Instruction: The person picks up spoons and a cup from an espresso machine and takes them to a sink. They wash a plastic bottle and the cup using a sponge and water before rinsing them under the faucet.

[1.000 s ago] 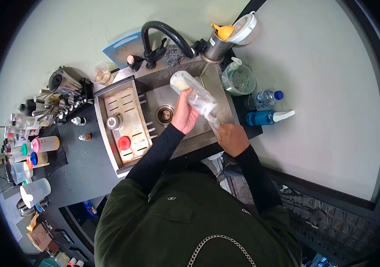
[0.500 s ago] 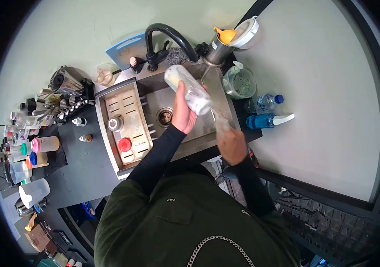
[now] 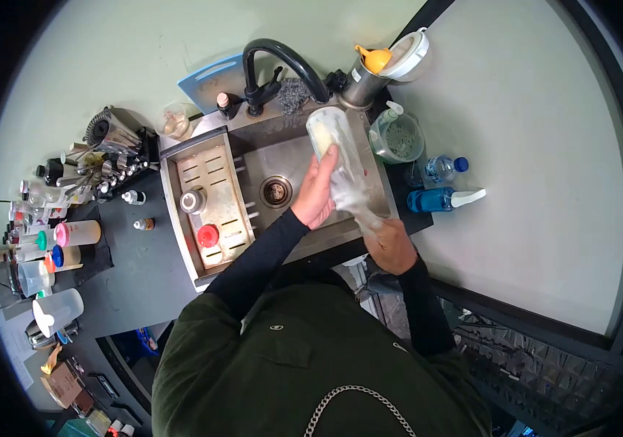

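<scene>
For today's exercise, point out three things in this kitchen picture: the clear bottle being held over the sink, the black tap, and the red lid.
clear bottle (image 3: 335, 146), head view, on its body.
black tap (image 3: 282, 58), head view, on the arch.
red lid (image 3: 208, 235), head view, on its top.

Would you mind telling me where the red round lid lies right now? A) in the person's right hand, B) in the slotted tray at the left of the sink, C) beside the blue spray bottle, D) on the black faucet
B: the red round lid lies in the slotted tray at the left of the sink, below a metal cap.
</scene>
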### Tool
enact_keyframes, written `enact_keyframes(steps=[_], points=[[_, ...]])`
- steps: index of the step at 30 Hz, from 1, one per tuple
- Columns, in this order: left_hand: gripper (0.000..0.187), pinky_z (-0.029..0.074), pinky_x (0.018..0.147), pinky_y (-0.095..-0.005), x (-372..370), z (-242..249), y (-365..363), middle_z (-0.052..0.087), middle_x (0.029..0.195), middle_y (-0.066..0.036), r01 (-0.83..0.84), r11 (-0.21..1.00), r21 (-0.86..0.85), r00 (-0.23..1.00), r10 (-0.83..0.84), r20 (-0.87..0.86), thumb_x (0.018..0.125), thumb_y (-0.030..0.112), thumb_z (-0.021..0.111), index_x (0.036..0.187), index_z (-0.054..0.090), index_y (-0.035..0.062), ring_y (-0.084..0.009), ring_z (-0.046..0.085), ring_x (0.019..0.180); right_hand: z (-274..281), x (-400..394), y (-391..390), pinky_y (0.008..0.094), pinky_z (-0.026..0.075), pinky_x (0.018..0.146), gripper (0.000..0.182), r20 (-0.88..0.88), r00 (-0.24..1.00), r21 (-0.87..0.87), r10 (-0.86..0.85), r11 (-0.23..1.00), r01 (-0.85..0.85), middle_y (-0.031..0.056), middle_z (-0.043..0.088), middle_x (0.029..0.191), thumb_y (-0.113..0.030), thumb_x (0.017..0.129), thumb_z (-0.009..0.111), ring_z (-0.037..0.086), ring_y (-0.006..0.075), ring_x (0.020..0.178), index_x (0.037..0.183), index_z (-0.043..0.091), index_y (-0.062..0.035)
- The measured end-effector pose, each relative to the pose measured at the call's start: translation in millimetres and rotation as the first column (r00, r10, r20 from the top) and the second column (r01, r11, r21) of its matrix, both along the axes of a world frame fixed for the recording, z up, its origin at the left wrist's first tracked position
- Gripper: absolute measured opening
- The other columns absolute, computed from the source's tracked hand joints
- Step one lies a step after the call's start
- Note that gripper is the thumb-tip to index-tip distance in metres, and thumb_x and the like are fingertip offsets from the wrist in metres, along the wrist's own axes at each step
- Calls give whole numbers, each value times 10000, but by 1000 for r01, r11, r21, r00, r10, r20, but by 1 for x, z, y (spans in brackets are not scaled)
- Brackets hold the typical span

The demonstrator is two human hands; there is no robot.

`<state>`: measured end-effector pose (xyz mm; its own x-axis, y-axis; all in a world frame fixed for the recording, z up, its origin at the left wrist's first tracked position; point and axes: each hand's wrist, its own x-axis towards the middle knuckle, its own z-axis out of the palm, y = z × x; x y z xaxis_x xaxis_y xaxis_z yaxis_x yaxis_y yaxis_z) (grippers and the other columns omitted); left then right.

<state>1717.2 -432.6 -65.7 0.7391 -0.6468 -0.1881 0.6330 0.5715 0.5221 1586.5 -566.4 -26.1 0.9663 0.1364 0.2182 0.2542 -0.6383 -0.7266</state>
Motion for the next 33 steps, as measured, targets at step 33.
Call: enact_keyframes(steps=[33], points=[[420, 584, 853, -388, 5, -13, -8, 560, 1200, -105, -76, 993, 88, 997, 75, 9, 1043, 394, 419, 1335, 389, 93, -202, 639, 1054, -6, -3, 22, 515, 510, 695, 474, -127, 973, -201, -194, 965, 167, 240, 664, 928, -19, 859, 580, 648, 420, 787, 1332, 552, -39]])
